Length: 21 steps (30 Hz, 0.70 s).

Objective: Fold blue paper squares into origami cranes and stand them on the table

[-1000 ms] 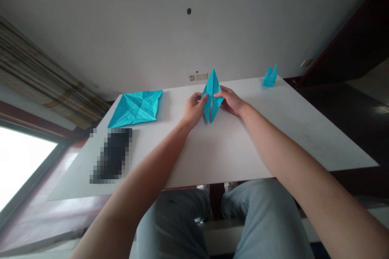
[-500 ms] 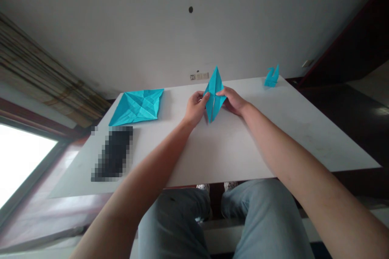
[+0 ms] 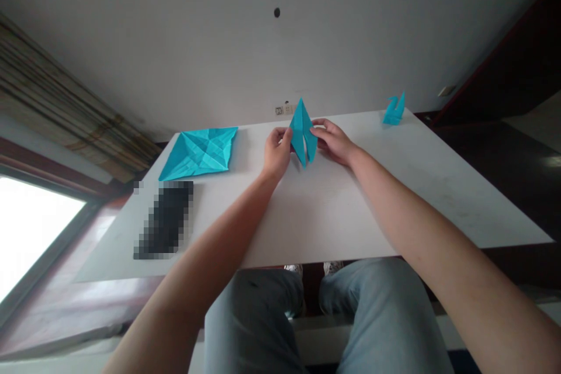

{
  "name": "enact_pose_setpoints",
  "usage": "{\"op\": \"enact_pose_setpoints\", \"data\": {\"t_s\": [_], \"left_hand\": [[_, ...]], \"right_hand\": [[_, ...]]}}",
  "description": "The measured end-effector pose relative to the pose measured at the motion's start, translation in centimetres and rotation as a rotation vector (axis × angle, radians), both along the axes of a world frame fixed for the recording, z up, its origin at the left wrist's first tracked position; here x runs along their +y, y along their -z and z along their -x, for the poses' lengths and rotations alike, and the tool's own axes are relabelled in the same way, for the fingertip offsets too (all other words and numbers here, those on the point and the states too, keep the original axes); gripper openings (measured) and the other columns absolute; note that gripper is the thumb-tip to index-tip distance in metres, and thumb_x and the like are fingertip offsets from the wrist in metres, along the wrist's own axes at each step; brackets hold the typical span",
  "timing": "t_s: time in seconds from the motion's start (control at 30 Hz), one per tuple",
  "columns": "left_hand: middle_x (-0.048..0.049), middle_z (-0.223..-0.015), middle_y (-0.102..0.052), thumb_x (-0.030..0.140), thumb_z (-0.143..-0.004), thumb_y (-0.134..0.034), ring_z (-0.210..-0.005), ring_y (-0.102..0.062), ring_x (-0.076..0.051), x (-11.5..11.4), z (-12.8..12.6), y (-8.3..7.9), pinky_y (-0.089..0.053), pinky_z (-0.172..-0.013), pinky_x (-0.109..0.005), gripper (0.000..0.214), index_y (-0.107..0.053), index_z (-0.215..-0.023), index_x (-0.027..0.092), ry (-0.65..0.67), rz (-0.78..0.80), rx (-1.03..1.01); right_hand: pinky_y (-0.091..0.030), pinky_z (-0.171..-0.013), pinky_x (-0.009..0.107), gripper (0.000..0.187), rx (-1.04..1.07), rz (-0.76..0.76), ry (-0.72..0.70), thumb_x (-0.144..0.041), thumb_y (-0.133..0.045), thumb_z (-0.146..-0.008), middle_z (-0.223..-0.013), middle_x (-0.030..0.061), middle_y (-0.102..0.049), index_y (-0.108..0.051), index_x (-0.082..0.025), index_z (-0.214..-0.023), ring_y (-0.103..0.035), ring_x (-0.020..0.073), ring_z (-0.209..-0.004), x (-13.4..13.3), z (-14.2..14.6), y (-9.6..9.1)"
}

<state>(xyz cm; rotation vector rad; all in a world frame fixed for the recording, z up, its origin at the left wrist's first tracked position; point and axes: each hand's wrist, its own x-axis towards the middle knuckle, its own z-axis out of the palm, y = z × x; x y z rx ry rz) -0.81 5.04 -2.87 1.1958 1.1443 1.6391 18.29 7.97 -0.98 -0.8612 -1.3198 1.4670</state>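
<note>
A turquoise origami paper folded into a long pointed diamond (image 3: 301, 133) stands up off the white table, its lower end split into two flaps. My left hand (image 3: 277, 153) pinches its left side between thumb and fingers. My right hand (image 3: 333, 142) holds its right flap with the fingertips. Left of my hands lies a flat, creased turquoise sheet (image 3: 198, 153), out of reach of both. A small turquoise folded paper bird (image 3: 393, 111) stands near the far right corner of the white table (image 3: 315, 216).
A dark rectangular object, pixelated (image 3: 165, 221), lies at the table's near left. A wall with a power socket (image 3: 284, 110) rises behind the table. Curtains and a bright window are on the left. My jeans-covered knees show below the near edge.
The folded paper has shifted slightly left and looks narrower, with its flaps drawn closer. Both hands have moved a little left with it.
</note>
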Motion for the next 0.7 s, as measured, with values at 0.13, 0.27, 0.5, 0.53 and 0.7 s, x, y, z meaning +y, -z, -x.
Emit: {"op": "enact_pose_setpoints", "data": {"t_s": [0.13, 0.27, 0.5, 0.53, 0.7], "left_hand": [[0.0048, -0.081, -0.07, 0.033, -0.109, -0.079, -0.06, -0.065, -0.012, -0.3, 0.1, 0.0, -0.054, -0.062, -0.024, 0.023, -0.068, -0.128, 0.028, 0.022, -0.041, -0.023], [-0.0005, -0.083, -0.076, 0.037, -0.114, -0.064, -0.063, -0.07, -0.015, -0.3, 0.1, -0.1, -0.058, -0.064, -0.026, 0.022, -0.08, -0.121, 0.023, 0.06, -0.047, 0.016], [0.0001, -0.081, -0.078, 0.025, -0.096, -0.08, -0.065, -0.066, -0.013, -0.6, 0.1, -0.8, -0.054, -0.066, -0.024, 0.031, -0.087, -0.126, 0.02, 0.092, -0.006, 0.103], [0.0006, -0.08, -0.076, 0.029, -0.094, -0.085, -0.064, -0.062, -0.012, -0.7, 0.1, -0.9, -0.05, -0.064, -0.024, 0.027, -0.088, -0.12, 0.02, 0.104, -0.03, 0.128], [0.0033, -0.061, -0.043, 0.08, -0.098, -0.081, -0.061, -0.039, -0.012, -1.2, 0.4, -0.9, -0.03, -0.057, -0.028, 0.071, -0.058, -0.066, 0.021, 0.11, -0.157, 0.208]], "right_hand": [[-0.031, -0.062, 0.029, 0.051, 0.021, -0.018, -0.008, -0.039, -0.091, -0.081, -0.069, -0.0107, -0.053, -0.062, -0.032, -0.122, -0.046, 0.0156, -0.063, 0.5, -0.2, 0.3], [-0.037, -0.064, 0.029, 0.026, 0.04, -0.022, -0.012, -0.033, -0.086, -0.082, -0.075, -0.0035, -0.061, -0.072, -0.024, -0.103, -0.051, 0.0151, -0.068, 0.9, -0.2, 0.5], [-0.037, -0.061, 0.028, 0.046, 0.077, -0.041, -0.006, -0.051, -0.1, -0.073, -0.087, -0.0023, -0.071, -0.075, -0.026, -0.102, -0.052, 0.0132, -0.069, 0.4, -0.1, 0.2], [-0.032, -0.058, 0.028, 0.049, 0.063, -0.05, -0.005, -0.054, -0.103, -0.071, -0.083, -0.0033, -0.068, -0.072, -0.026, -0.097, -0.047, 0.0119, -0.065, 0.4, -0.1, 0.1], [-0.027, -0.059, 0.03, 0.067, 0.066, -0.087, 0.008, -0.073, -0.106, -0.066, -0.071, -0.0051, -0.05, -0.06, -0.025, -0.078, -0.038, 0.0124, -0.066, 0.3, 0.1, 0.0]]}}
